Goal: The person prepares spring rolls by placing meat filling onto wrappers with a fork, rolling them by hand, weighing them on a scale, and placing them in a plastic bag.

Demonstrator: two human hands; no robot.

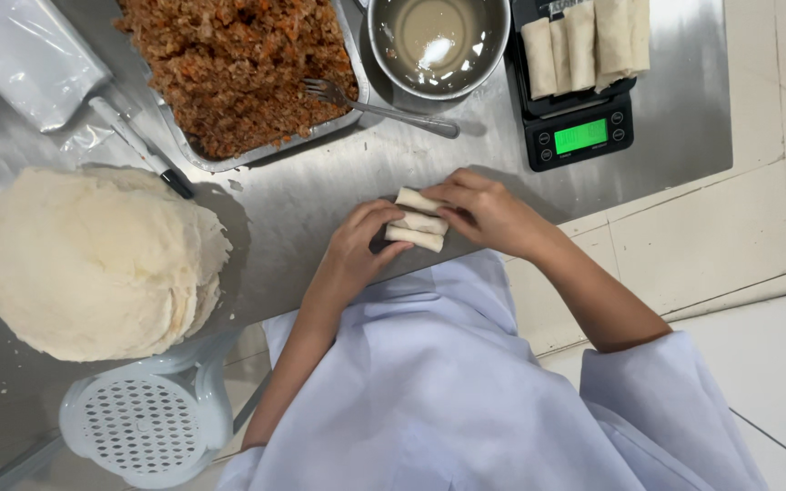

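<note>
Three pale rolls lie side by side near the front edge of the steel desk, between the two hands. The left hand curls round their near ends, fingers bent and touching the wrappers; the right hand covers the far ends from above, fingers pressed on the top roll. Both hands have a grip on the little stack, closing on it from either side rather than lifting it; the rolls rest on the desk.

Judging by how things lie, these three are already filled and rolled shut. More finished rolls sit on a black kitchen scale with a lit green display at the back right; about five show, though the top edge of the view cuts them off, so the count is not sure.

Much is left: one metal tray holds a deep layer of brown minced filling, with one fork resting at its edge, and one tall stack of round wrappers stands at the left. One metal bowl of cloudy liquid sits behind the hands. A knife and a clear plastic bag lie at the far left, and one white plastic stool stands below the desk.
</note>
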